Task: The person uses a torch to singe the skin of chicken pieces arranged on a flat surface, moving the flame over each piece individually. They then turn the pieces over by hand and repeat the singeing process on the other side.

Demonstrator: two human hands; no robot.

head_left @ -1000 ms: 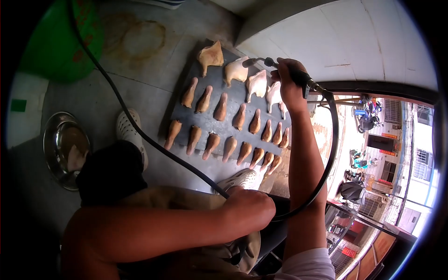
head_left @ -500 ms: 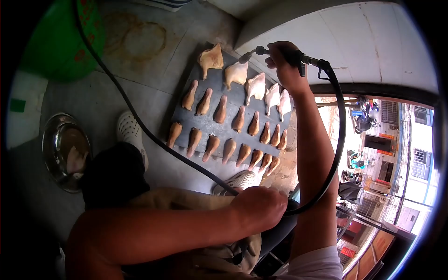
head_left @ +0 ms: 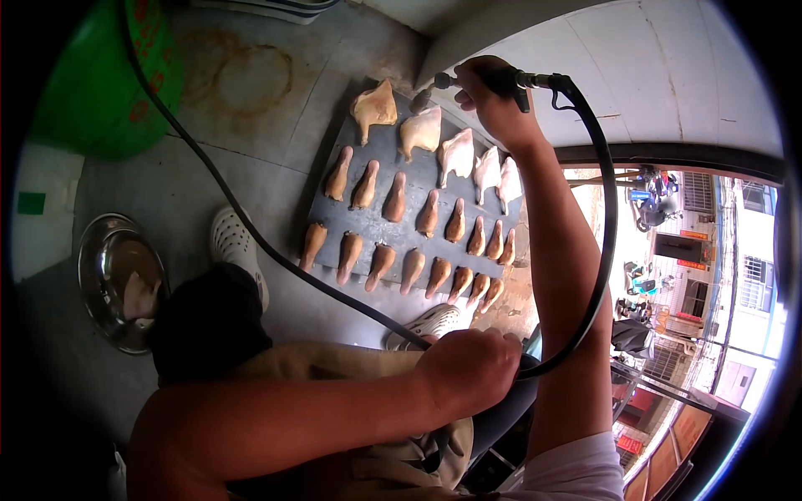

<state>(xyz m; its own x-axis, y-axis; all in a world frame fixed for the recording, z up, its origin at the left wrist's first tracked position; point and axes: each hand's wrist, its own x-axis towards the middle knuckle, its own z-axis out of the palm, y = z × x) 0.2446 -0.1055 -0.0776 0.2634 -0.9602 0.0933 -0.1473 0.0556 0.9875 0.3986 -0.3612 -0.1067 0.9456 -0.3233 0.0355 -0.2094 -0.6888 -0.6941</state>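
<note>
My right hand (head_left: 494, 96) is wrapped round the handle of a gas torch (head_left: 522, 81). The torch's nozzle (head_left: 422, 101) points down near the top of a pale chicken leg quarter (head_left: 420, 132); no flame can be made out. A black hose (head_left: 603, 175) curves from the torch's rear end down to my left hand (head_left: 469, 371), which is closed on it above my lap. Below the torch, a dark flat board (head_left: 368, 225) bears a row of leg quarters and two rows of drumsticks (head_left: 395, 197). The leftmost leg quarter (head_left: 374, 107) looks yellower than the others.
At the left, a steel bowl (head_left: 92, 280) on the floor holds a pale piece of meat (head_left: 138, 296). A green container (head_left: 100, 92) stands at the upper left, the hose crossing before it. My white clogs (head_left: 236, 238) flank the board's near side. An open doorway with a street lies right.
My right hand and the torch have shifted a little left and up, bringing the nozzle toward the gap beside the leftmost leg quarter. My left hand stays on the hose.
</note>
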